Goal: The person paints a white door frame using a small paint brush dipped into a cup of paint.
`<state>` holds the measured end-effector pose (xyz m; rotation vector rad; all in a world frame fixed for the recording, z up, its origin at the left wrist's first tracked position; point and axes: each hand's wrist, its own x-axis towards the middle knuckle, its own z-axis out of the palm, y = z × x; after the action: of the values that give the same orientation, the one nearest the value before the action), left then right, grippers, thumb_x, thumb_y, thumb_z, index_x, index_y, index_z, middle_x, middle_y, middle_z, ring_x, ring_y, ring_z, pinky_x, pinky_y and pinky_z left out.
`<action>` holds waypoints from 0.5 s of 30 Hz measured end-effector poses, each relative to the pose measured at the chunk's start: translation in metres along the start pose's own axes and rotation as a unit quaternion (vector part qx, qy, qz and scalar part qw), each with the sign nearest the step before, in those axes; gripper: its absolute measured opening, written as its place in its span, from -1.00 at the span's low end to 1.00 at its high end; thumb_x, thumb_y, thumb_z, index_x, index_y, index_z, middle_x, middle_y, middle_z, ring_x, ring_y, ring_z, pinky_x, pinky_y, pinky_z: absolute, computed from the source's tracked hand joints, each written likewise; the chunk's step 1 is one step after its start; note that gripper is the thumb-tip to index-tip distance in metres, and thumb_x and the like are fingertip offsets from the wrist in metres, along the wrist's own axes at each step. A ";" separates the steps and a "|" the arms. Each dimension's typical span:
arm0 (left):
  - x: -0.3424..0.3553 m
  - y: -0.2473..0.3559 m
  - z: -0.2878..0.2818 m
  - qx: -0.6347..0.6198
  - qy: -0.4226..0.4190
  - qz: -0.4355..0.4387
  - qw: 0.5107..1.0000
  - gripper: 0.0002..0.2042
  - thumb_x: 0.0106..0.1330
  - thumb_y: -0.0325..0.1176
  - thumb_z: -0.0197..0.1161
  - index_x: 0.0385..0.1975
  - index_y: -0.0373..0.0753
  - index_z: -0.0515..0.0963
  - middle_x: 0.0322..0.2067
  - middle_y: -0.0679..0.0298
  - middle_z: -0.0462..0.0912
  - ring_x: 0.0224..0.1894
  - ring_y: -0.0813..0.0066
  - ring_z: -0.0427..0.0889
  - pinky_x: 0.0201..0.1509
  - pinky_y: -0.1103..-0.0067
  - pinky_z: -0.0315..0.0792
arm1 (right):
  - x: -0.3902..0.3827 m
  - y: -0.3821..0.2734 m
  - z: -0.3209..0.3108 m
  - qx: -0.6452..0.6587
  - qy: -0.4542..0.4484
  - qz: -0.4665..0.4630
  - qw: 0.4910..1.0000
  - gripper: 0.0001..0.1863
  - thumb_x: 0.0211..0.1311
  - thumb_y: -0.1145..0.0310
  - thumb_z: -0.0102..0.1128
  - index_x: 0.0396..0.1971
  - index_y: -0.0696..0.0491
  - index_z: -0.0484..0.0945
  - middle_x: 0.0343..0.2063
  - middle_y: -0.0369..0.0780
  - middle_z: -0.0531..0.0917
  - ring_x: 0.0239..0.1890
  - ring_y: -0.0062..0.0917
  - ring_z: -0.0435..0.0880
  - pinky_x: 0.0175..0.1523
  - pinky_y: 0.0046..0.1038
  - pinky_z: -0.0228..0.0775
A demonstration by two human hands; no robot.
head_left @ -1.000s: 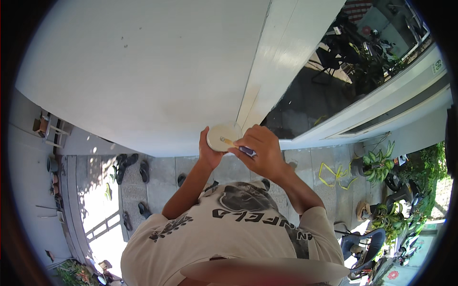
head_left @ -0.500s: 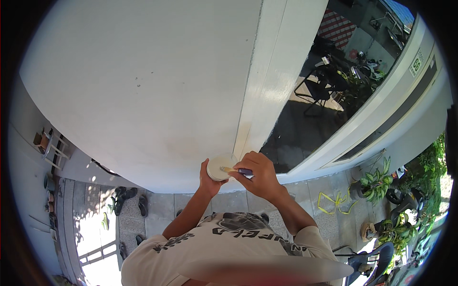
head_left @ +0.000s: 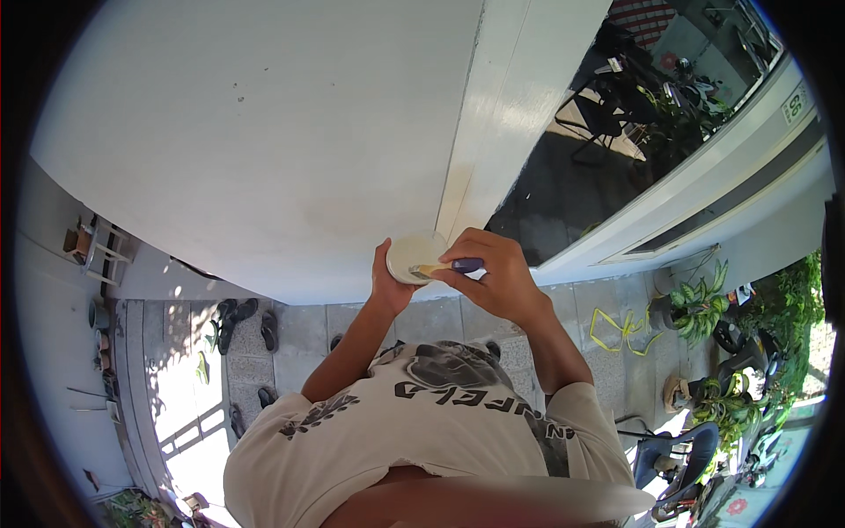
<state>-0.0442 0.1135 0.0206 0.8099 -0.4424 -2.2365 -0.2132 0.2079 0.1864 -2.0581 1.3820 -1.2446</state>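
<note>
My left hand [head_left: 393, 283] is wrapped round the side of a round tub [head_left: 412, 245] of cream-white paint, holding it up close to the wall. In my right hand [head_left: 500, 274] is a paintbrush [head_left: 466, 265] with a dark purple handle end and a light wooden-looking part. Its head lies at the tub's near side, inside or over the rim; how deep the bristles sit I cannot tell. Just beyond the tub stands the white frame [head_left: 493, 114] of a window, with a creamier patch on its lower part.
A white wall [head_left: 290, 158] fills the far left, beside a dark reflecting window pane [head_left: 581, 167]. Yellow strap [head_left: 623, 329] lies on the paved floor at right, near potted plants [head_left: 700, 304]. Several dark shoes [head_left: 236, 324] are at left; a dark chair [head_left: 678, 458] stands lower right.
Both hands, with the tub and brush, sit higher in the picture, and the view has tilted, showing more floor. The brush is still at the tub.
</note>
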 end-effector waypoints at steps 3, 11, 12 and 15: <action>0.005 -0.002 -0.008 -0.005 -0.017 0.005 1.000 -0.45 0.37 0.29 -0.11 0.06 0.02 0.53 -0.04 0.33 0.66 -0.05 0.38 0.62 -0.15 0.35 0.48 | 0.000 0.001 0.001 -0.019 0.020 -0.005 1.000 -0.80 0.05 0.50 0.53 -0.35 0.18 0.67 -0.42 -0.20 0.66 -0.44 -0.51 0.69 -0.32 -0.54 0.53; 0.000 -0.006 -0.007 -0.006 0.006 -0.004 1.000 -0.45 0.37 0.29 -0.12 0.05 0.02 0.53 -0.06 0.32 0.67 -0.06 0.36 0.61 -0.15 0.36 0.45 | -0.006 0.000 0.002 0.030 0.035 0.004 0.999 -0.80 0.05 0.53 0.53 -0.35 0.18 0.67 -0.39 -0.19 0.67 -0.43 -0.53 0.69 -0.32 -0.55 0.52; -0.001 -0.007 -0.006 -0.008 0.008 -0.007 1.000 -0.45 0.37 0.29 -0.12 0.05 0.02 0.53 -0.06 0.31 0.67 -0.05 0.36 0.61 -0.15 0.36 0.45 | -0.007 0.000 0.002 0.030 0.036 0.006 0.999 -0.80 0.05 0.53 0.53 -0.35 0.18 0.67 -0.39 -0.19 0.67 -0.43 -0.53 0.69 -0.32 -0.55 0.52; -0.003 -0.009 -0.005 -0.007 0.016 -0.006 1.000 -0.45 0.37 0.29 -0.12 0.04 0.02 0.54 -0.06 0.31 0.67 -0.06 0.36 0.61 -0.15 0.37 0.45 | -0.010 0.000 0.004 0.017 0.058 0.007 0.998 -0.80 0.04 0.53 0.53 -0.35 0.18 0.67 -0.39 -0.20 0.67 -0.44 -0.54 0.68 -0.33 -0.57 0.51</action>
<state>-0.0439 0.1210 0.0139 0.8412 -0.4081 -2.2323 -0.2111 0.2161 0.1790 -1.9765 1.4131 -1.3919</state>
